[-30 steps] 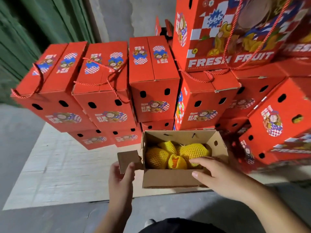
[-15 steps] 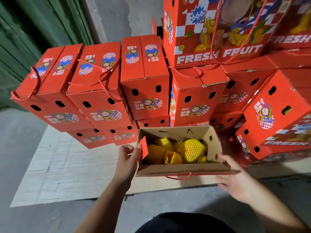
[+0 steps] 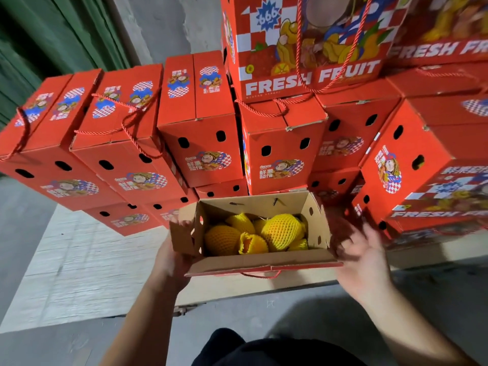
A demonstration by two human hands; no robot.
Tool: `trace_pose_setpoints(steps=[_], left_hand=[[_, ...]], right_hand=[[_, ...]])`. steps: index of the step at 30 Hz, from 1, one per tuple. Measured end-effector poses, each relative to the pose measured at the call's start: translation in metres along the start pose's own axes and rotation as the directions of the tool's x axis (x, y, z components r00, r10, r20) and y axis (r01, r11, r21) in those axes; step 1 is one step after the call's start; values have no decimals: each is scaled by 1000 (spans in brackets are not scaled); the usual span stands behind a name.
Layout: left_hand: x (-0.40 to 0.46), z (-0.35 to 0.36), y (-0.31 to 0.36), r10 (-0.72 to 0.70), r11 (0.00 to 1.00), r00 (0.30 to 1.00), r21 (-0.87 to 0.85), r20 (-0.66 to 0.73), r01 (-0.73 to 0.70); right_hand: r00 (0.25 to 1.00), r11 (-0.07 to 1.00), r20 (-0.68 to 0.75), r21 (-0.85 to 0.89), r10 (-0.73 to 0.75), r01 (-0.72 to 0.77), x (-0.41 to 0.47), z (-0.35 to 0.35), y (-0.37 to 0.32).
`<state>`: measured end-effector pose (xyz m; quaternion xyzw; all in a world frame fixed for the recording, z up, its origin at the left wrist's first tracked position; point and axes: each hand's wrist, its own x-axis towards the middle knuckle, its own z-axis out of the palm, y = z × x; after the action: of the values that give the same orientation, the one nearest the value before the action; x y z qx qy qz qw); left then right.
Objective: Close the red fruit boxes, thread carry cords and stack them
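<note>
An open red fruit box (image 3: 253, 204) shows its brown inside and sits on the board in front of me. It holds several yellow fruits in foam net (image 3: 282, 229). My left hand (image 3: 169, 262) grips the left end flap (image 3: 182, 239), which stands up; my fingertips curl over its top edge. My right hand (image 3: 364, 254) is blurred, its fingers spread at the box's right end. Whether it touches the dark right flap I cannot tell. The front flap (image 3: 264, 262) lies folded outward toward me, with a red cord (image 3: 260, 275) looping out beneath it.
Closed red boxes (image 3: 200, 122) are stacked in rows right behind the open one, some with red cords. More stand tilted at the right (image 3: 422, 159), and a large FRESH FRUIT box (image 3: 303, 43) sits on top. A pale board (image 3: 79, 260) lies on the grey floor (image 3: 264, 307).
My left hand has swung the left flap from lying outward to standing up. My right hand left the box's front and moved to its right end. The front flap now lies folded out.
</note>
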<state>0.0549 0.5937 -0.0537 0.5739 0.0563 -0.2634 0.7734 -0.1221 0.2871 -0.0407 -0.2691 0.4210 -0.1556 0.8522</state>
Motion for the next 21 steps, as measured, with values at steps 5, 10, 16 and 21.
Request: trace_pose_setpoints(steps=[5, 10, 16, 21], left_hand=[[1, 2, -10, 84, 995, 992, 64, -97, -78], [-8, 4, -7, 293, 912, 956, 303, -8, -277], [-9, -9, 3, 350, 401, 865, 776, 360, -486], [0, -13, 14, 282, 104, 825, 840, 489, -533]], right_hand=[[985, 964, 84, -234, 152, -128, 14, 14, 2], [993, 948, 99, -304, -67, 94, 26, 27, 0], [776, 444, 388, -654, -497, 612, 23, 24, 11], [652, -169, 695, -713, -302, 681, 24, 13, 16]])
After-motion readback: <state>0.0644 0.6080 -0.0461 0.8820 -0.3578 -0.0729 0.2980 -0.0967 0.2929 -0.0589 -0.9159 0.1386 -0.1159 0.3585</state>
